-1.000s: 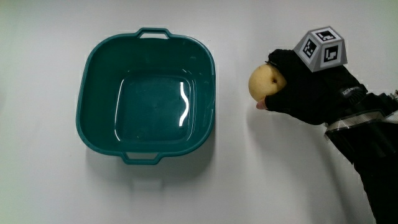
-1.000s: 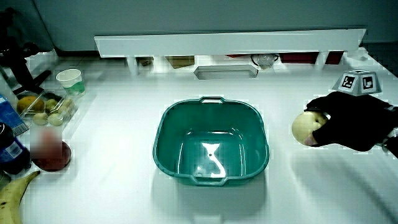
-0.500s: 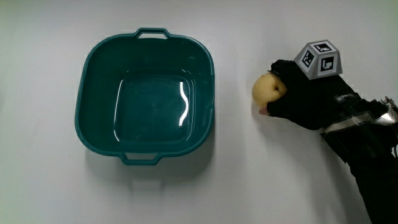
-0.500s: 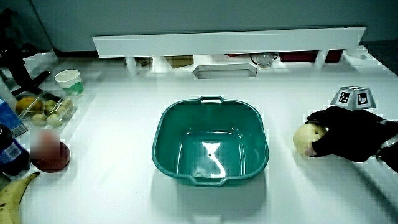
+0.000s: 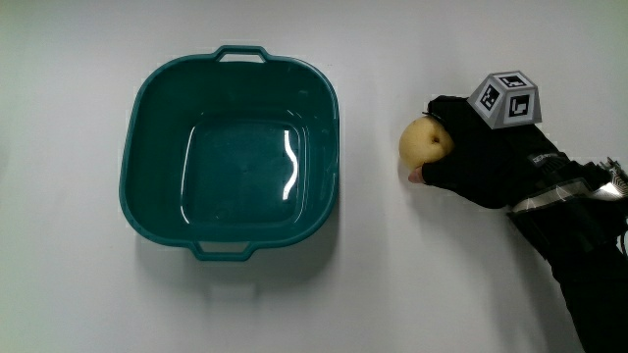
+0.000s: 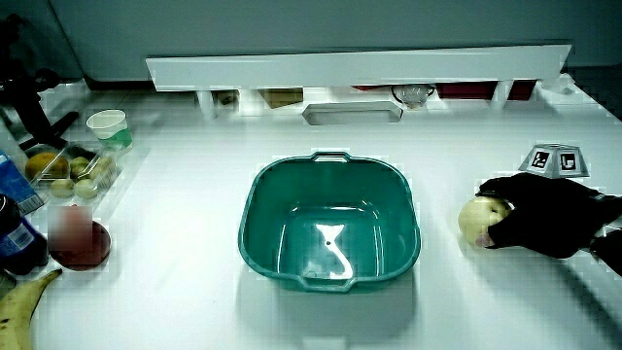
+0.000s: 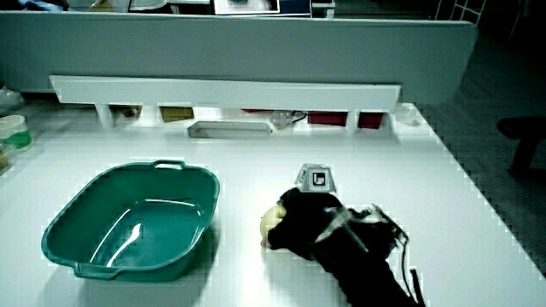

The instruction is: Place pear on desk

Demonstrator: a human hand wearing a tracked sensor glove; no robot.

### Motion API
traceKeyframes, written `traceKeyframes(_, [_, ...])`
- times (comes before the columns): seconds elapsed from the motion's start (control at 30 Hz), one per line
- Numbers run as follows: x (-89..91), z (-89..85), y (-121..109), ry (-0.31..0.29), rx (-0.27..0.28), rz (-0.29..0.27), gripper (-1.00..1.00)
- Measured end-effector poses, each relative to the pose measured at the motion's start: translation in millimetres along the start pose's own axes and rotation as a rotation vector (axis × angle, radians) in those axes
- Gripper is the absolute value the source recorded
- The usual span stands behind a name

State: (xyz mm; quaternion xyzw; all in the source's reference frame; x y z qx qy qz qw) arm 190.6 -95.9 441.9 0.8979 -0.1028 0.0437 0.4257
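A gloved hand rests low on the white desk beside an empty teal basin, its fingers wrapped around a yellow pear that sits well clear of the basin's rim and appears, in both side views, to be touching the desk or very nearly so. The pear lies between the basin and the palm, about level with the basin's middle. The step in hand looks to be the release: it would go best if the fruit's weight were fully settled on the desk before the fingers spread, opening slowly and lifting straight up so the round pear is not nudged into a roll toward the basin.

By count: one pear in the grip, one basin, one gloved hand bearing one patterned cube. In a side view, past the basin and away from the hand, stand one pale cup, one clear box of small fruit, one dark red dish and one banana at the table's near edge; one low white partition runs along the table farther from the person than the basin
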Motion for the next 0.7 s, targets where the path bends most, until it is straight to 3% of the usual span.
traceKeyframes(0.07, [2.5,-1.4,0,0.014,-0.022,-0.007,-0.43])
traceKeyframes(0.1, [3.6,-1.7,-2,0.036,-0.037,0.015,-0.5])
traceKeyframes(0.2, [8.2,-1.4,-10,0.025,-0.013,-0.006,-0.71])
traceKeyframes(0.23, [5.5,-1.7,-18,-0.021,0.073,0.0,-0.79])
traceKeyframes(0.3, [-12.0,4.5,-38,-0.004,0.056,0.043,-0.93])
traceKeyframes(0.33, [-14.5,4.5,-41,-0.027,0.071,0.041,-1.0])
traceKeyframes(0.37, [-23.7,8.1,-51,-0.083,0.147,0.062,-1.0])
traceKeyframes(0.4, [-32.2,9.0,-58,-0.043,0.105,0.101,-1.0])
traceKeyframes(0.43, [-47.0,14.2,-71,-0.077,0.143,0.126,-1.0])
traceKeyframes(0.47, [-50.4,9.8,-72,-0.122,0.16,0.118,-1.0])
traceKeyframes(0.53, [-66.6,10.6,-86,-0.142,0.15,0.148,-1.0])
traceKeyframes(0.6, [-83.2,12.4,-103,-0.154,0.198,0.208,-1.0])
traceKeyframes(0.7, [-106.0,4.9,-124,-0.15,0.148,0.307,-1.0])
